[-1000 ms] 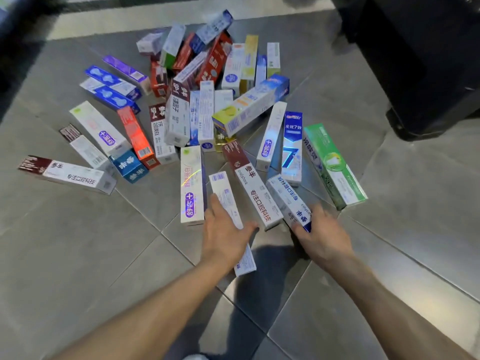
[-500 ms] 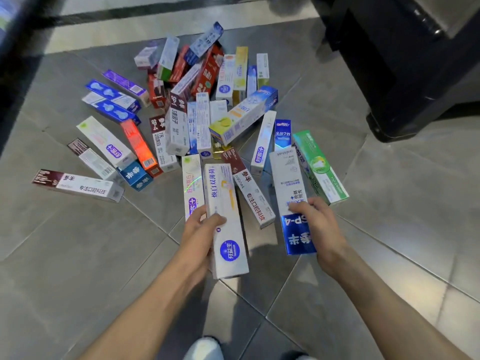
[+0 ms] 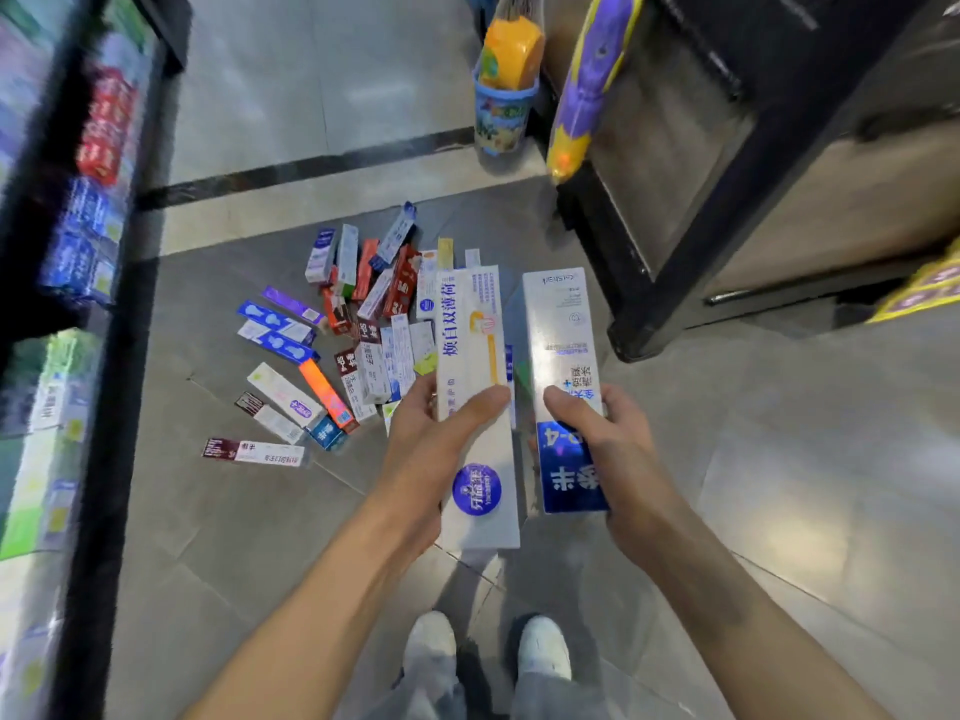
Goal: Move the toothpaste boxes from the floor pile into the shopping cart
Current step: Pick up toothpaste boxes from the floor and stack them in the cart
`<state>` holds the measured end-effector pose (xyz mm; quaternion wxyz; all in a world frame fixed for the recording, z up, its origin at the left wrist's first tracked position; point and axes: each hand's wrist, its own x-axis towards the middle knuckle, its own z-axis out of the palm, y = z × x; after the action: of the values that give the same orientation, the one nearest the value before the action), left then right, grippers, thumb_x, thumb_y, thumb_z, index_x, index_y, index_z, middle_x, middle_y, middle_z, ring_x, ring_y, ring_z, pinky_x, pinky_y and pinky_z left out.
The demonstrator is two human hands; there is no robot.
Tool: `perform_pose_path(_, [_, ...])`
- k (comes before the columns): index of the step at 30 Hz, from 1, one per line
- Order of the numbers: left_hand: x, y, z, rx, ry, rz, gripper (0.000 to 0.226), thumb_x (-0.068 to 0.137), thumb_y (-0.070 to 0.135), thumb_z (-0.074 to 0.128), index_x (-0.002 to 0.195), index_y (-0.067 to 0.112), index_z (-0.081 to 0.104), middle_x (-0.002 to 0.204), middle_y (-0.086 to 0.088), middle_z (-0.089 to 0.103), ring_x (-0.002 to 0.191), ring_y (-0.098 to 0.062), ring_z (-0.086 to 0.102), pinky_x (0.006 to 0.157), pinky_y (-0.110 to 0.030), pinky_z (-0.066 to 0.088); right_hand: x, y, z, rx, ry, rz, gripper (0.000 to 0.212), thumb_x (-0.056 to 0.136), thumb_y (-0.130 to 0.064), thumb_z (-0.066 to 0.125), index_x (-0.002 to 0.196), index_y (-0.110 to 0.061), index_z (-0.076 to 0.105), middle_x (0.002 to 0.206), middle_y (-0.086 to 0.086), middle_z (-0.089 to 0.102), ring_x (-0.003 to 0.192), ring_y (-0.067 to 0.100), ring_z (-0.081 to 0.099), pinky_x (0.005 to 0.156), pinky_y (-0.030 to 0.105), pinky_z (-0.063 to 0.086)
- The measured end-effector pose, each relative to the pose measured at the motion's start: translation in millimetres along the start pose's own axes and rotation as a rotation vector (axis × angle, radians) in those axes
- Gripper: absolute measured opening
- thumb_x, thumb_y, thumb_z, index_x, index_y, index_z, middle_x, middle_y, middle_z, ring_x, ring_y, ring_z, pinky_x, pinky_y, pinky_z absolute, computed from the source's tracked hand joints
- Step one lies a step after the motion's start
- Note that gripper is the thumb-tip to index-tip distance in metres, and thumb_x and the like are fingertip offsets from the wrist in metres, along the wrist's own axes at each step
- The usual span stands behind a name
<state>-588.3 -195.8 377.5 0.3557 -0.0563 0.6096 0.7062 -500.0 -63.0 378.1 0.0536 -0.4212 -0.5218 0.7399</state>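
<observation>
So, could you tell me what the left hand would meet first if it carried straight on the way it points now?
The left hand, holding a white box, points forward over the floor pile. At that height the way looks free; beyond stands a blue bucket, though depth is unclear.

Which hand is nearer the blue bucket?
Right. The right hand, holding a box, sits more nearly below the blue bucket; the left hand, holding another, is further left.

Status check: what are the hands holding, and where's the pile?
Left hand grips white box. Right hand grips white-and-blue box. Pile on the floor ahead. Cart not in view.
</observation>
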Motion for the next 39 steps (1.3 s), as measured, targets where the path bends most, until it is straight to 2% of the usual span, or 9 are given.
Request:
perform_pose_path(4, [-75.2, 92.8, 55.2, 0.065, -0.077, 0.037, 0.058, 0.077, 0.028, 0.081, 0.130, 0.024, 0.058, 0.114, -0.008, 0.074, 0.098, -0.033, 0.073, 0.085, -0.053, 0.058, -81.4, -106.7, -7.2, -0.001, 0.015, -0.057, 0.030, 0.088, -0.025, 0.073, 0.111, -0.015, 0.056, 0.086, 0.006, 0.077, 0.070, 0.023, 0.074, 0.068, 0.040, 0.061])
perform_pose_path(8, [-157.9, 183.0, 115.4, 0.093, -0.102, 0.035, 0.060, 0.066, 0.035, 0.081, 0.121, 0.026, 0.060, 0.102, -0.004, 0.077, 0.088, -0.029, 0.076, 0.079, -0.049, 0.061, -172.4, -203.9, -27.3, 0.034, 0.046, -0.136, 0.034, 0.086, -0.023, 0.075, 0.113, -0.014, 0.056, 0.098, 0.009, 0.076, 0.086, 0.029, 0.075, 0.083, 0.050, 0.060])
perform_pose_path(11, [-205.6, 229.2, 148.5, 0.088, -0.148, 0.027, 0.058, 0.067, 0.038, 0.081, 0.120, 0.026, 0.060, 0.098, -0.004, 0.078, 0.085, -0.028, 0.076, 0.073, -0.045, 0.062, -229.8, -249.4, -40.0, 0.051, 0.078, -0.191, 0.042, 0.079, -0.028, 0.077, 0.112, -0.016, 0.054, 0.103, 0.009, 0.075, 0.090, 0.031, 0.075, 0.084, 0.050, 0.060])
perform_pose_path(16, [-263.3, 266.8, 181.3, 0.116, -0.258, 0.063, 0.039, 0.077, 0.033, 0.078, 0.111, 0.027, 0.060, 0.092, -0.004, 0.078, 0.082, -0.027, 0.076, 0.062, -0.037, 0.062, -302.9, -281.0, -57.1, 0.101, 0.214, -0.276, 0.043, 0.079, -0.020, 0.082, 0.111, -0.018, 0.053, 0.103, 0.012, 0.074, 0.089, 0.032, 0.075, 0.081, 0.051, 0.061])
perform_pose_path(22, [-292.1, 288.1, 207.7, 0.199, -0.501, 0.078, 0.032, 0.081, 0.022, 0.079, 0.109, 0.021, 0.064, 0.092, -0.007, 0.078, 0.072, -0.023, 0.075, 0.057, -0.033, 0.060, -373.1, -278.3, -62.8, 0.169, 0.451, -0.370, 0.053, 0.076, -0.017, 0.086, 0.115, -0.021, 0.051, 0.105, 0.009, 0.073, 0.089, 0.025, 0.074, 0.080, 0.042, 0.061])
perform_pose_path(25, [-310.1, 291.2, 214.7, 0.256, -0.705, 0.061, 0.048, 0.071, 0.026, 0.081, 0.115, 0.015, 0.066, 0.100, -0.011, 0.077, 0.077, -0.022, 0.073, 0.066, -0.036, 0.060, -410.4, -264.7, -59.7, 0.224, 0.610, -0.400, 0.057, 0.074, -0.016, 0.087, 0.120, -0.018, 0.052, 0.101, 0.007, 0.074, 0.083, 0.020, 0.073, 0.075, 0.035, 0.059])
perform_pose_path(28, [-332.5, 284.9, 218.1, 0.325, -0.890, -0.010, 0.050, 0.069, 0.029, 0.081, 0.115, 0.018, 0.065, 0.099, -0.011, 0.077, 0.082, -0.026, 0.074, 0.073, -0.042, 0.061, -454.8, -242.5, -54.7, 0.296, 0.784, -0.384, 0.059, 0.072, -0.020, 0.089, 0.119, -0.020, 0.053, 0.101, 0.009, 0.074, 0.085, 0.025, 0.074, 0.076, 0.039, 0.061])
perform_pose_path(34, [-411.3, 236.8, 225.6, 0.431, -1.230, -0.144, 0.047, 0.065, 0.023, 0.085, 0.107, 0.016, 0.067, 0.097, -0.017, 0.075, 0.077, -0.028, 0.072, 0.070, -0.041, 0.060, -558.3, -177.1, -45.6, 0.412, 1.123, -0.388, 0.057, 0.072, -0.018, 0.089, 0.118, -0.017, 0.056, 0.096, 0.011, 0.075, 0.080, 0.027, 0.073, 0.078, 0.045, 0.061])
perform_pose_path(39, [-506.6, 168.1, 221.1, 0.566, -1.494, -0.245, 0.062, 0.064, 0.029, 0.084, 0.121, 0.016, 0.063, 0.104, -0.014, 0.075, 0.089, -0.035, 0.074, 0.080, -0.050, 0.060, -657.7, -111.4, -33.8, 0.532, 1.411, -0.444, 0.051, 0.076, -0.012, 0.084, 0.117, -0.019, 0.054, 0.098, 0.002, 0.076, 0.083, 0.018, 0.074, 0.070, 0.029, 0.058])
